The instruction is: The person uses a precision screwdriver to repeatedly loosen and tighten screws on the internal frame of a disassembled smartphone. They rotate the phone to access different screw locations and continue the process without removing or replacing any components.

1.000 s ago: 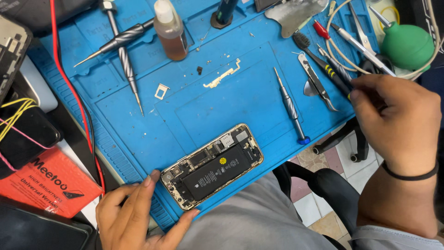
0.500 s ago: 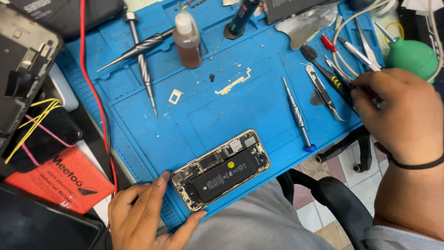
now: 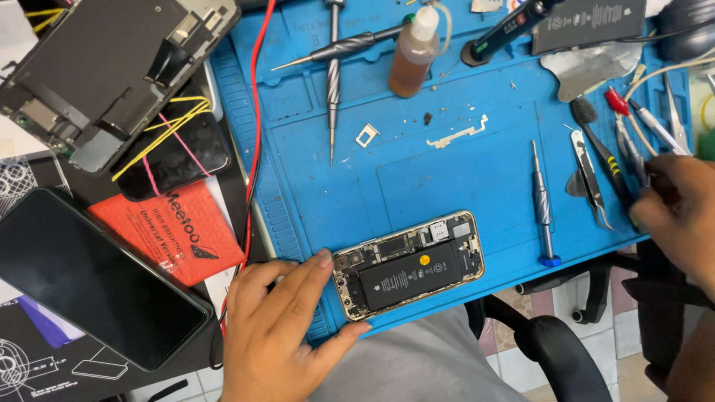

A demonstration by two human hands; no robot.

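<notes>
Step in hand: holding the open phone (image 3: 408, 264) steady with one hand while reaching into the tools with the other, going by how both hands lie.

Left hand (image 3: 279, 327): spread wide, gripping nothing; first finger and thumb touching the left end of the phone, one at each corner.

Right hand (image 3: 678, 208): at the right edge, blurred, fingers down among the thin tools; cannot tell whether holding one or not.

Place of the phone: on the near edge of the blue mat (image 3: 447, 171), lying a bit slanted, just above the lap.

Look of the phone: screen off, insides showing; gold rim all around; long black battery in the middle with a small yellow dot on it; tiny grey and gold parts at both ends.

Near the right hand: tweezers (image 3: 592, 182), a black tool with yellow marks (image 3: 607, 160), and a thin screwdriver with a blue end (image 3: 542, 205) lying apart, between these tools and the phone.

Further up the mat: brown bottle (image 3: 413, 52), small metal frame (image 3: 366, 135), thin pale metal strip (image 3: 456, 132).

Left of the mat: red wire (image 3: 253, 149), orange pack (image 3: 179, 227), dark screen (image 3: 89, 275).

Next move calls for: probably a fine tip, a light touch and a phone kept from sliding, since the parts inside look tiny and close together.
</notes>
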